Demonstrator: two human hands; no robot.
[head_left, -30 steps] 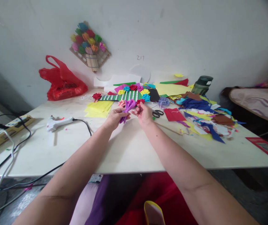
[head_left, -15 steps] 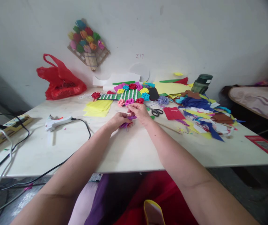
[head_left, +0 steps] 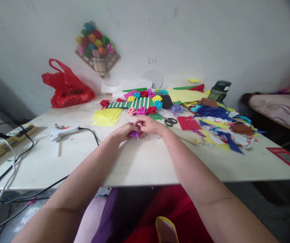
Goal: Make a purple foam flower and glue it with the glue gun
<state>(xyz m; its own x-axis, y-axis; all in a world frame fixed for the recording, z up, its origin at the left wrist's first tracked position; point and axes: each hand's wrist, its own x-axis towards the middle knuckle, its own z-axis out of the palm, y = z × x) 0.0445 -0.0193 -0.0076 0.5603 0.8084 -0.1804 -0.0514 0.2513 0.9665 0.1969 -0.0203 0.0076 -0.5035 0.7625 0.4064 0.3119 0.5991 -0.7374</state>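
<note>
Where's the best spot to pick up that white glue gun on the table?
Probably the slim handle of the white glue gun, gripped from above on the near side. It reaches right from the bulkier body to where the black cord leaves. I can't tell whether it's hot.

Left of the scissors (head_left: 170,122), the purple piece (head_left: 134,134) looks like creased matt paper; farther left, the glue gun (head_left: 65,132) looks smooth plastic, the red bag (head_left: 70,88) glossy, crinkled plastic.

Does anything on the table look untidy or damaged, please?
The coloured scraps at the right lie in a jumbled heap, unlike the stacked yellow sheets. I see no clear damage, but the purple piece is mostly hidden.
</note>
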